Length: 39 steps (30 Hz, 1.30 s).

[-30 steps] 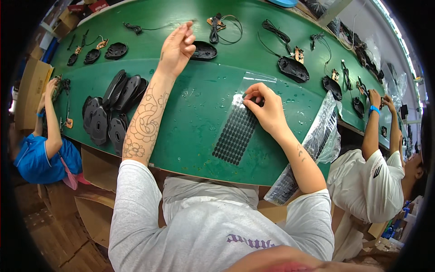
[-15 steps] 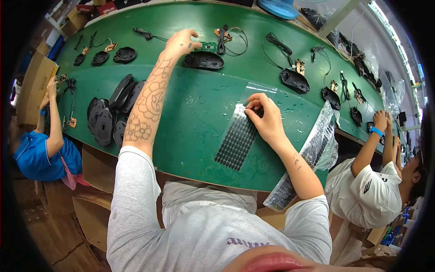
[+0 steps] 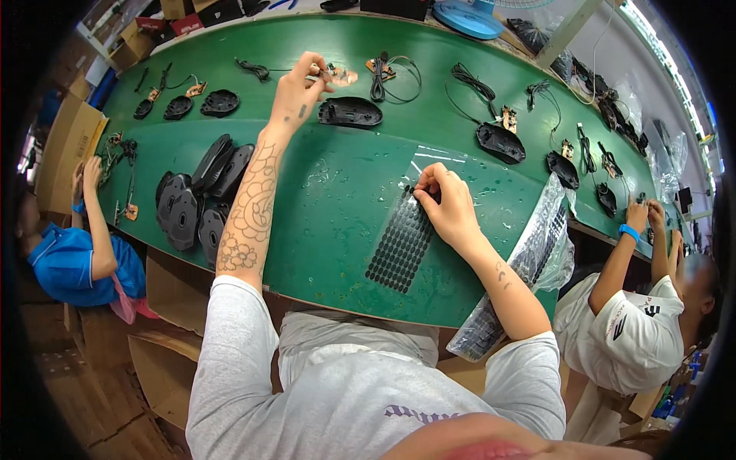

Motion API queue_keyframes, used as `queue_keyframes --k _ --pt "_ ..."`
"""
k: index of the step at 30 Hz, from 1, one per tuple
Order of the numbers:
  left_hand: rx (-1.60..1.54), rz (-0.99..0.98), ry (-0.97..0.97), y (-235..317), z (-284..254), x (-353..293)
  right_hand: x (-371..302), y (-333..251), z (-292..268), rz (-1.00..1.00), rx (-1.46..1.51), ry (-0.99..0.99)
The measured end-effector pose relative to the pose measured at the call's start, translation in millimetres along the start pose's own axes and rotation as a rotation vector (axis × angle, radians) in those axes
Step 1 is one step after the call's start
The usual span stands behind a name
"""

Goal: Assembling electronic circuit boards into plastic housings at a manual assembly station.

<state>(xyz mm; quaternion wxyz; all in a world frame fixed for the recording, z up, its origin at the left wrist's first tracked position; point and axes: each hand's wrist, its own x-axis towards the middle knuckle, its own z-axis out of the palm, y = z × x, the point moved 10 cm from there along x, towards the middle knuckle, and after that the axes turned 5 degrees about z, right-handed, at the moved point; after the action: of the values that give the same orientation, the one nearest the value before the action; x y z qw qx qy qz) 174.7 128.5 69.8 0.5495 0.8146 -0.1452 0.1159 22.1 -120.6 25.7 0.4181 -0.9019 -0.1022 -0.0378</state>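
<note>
My left hand (image 3: 297, 92) is reached out to the far side of the green bench, its fingers closed on the edge of a small circuit board (image 3: 343, 76). The board shows its tan side. Just in front of it lies a black mouse shell (image 3: 350, 112), open side up. My right hand (image 3: 448, 201) is closed in a pinch at the top end of a clear sheet of black oval pads (image 3: 400, 241). Whether a loose pad is between those fingertips is hidden. Left of my left forearm, several black mouse covers (image 3: 182, 211) are piled together.
More mouse shells (image 3: 501, 143), coiled cables (image 3: 471, 79) and boards line the far side of the bench. A plastic-wrapped stack of pad sheets (image 3: 529, 257) lies by my right forearm. Co-workers sit at both sides. A blue fan base (image 3: 468, 18) stands at the back.
The circuit board under my left hand has turned from its green side to its tan side, and my left fingers now pinch it. My right hand stays by the sheet's top end.
</note>
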Motion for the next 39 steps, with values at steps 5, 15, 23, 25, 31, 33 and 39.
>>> queue_keyframes --k 5,15,23,25,31,33,39 --pt "-0.372 0.068 -0.07 -7 14 -17 -3 -6 2 -0.062 -0.058 0.049" --pt "-0.588 -0.041 -0.049 19 55 -64 -10 -6 -1 -0.094 0.118 0.01" --pt "-0.585 -0.069 -0.255 34 90 -85 2 11 -24 -0.068 0.465 0.11" --pt "-0.557 -0.044 -0.301 39 95 -90 3 16 -25 -0.029 0.566 0.112" --pt "-0.442 -0.026 -0.377 63 109 -101 2 25 -21 0.084 0.885 0.102" --pt "-0.352 0.001 -0.413 67 110 -104 4 28 -14 0.115 0.908 0.032" --pt "-0.301 0.069 -0.48 70 116 -108 2 23 3 0.182 0.885 -0.114"
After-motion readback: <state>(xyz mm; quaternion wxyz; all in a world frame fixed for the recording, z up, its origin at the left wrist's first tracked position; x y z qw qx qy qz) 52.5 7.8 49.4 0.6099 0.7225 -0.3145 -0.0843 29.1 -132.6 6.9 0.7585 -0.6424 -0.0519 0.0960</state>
